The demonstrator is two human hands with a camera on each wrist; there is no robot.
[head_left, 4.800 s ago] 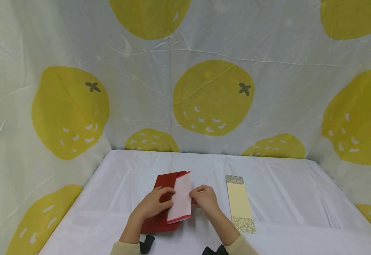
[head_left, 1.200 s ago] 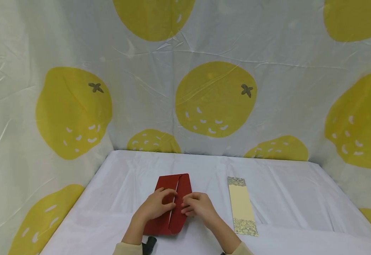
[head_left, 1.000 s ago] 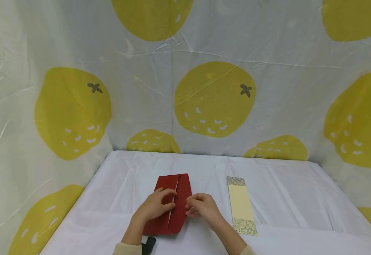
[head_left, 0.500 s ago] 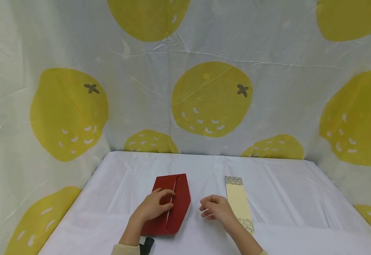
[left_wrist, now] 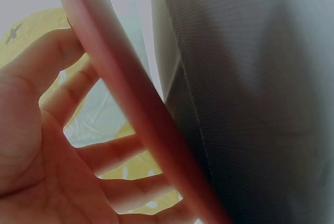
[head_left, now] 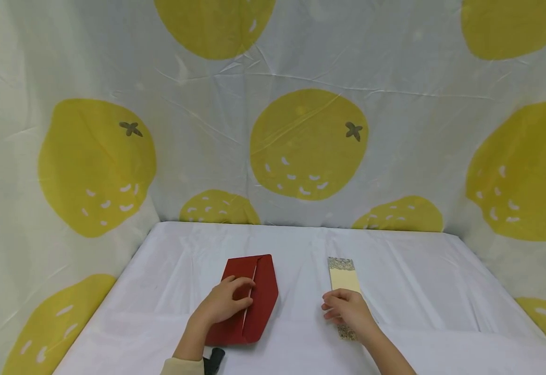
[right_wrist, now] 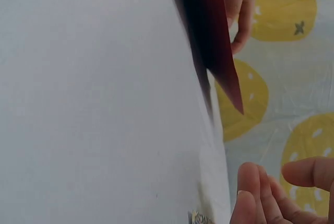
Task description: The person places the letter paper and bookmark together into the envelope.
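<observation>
A red envelope (head_left: 262, 304) lies left of the middle of the table, its pointed flap spread to the right. A thin white line shows along its mouth. My left hand (head_left: 226, 303) rests on the envelope, fingers spread; the left wrist view has the fingertips touching its red surface (left_wrist: 125, 88). Over a cream paper strip (head_left: 343, 280) with patterned ends hovers my right hand (head_left: 348, 308), hiding the strip's middle. Its fingers are loosely bent with nothing between them. In the right wrist view, a bit of the strip's patterned end (right_wrist: 201, 217) shows below the fingers.
A white cloth (head_left: 409, 291) covers the table, with low creases. Behind and at both sides hangs a pale curtain (head_left: 198, 135) printed with large yellow fruit. A black wrist camera piece (head_left: 214, 359) sits under the left wrist.
A pale card with red edges lay over the envelope's mouth; later only a white line shows there. My right hand has moved right from the flap to the strip; the left stays.
</observation>
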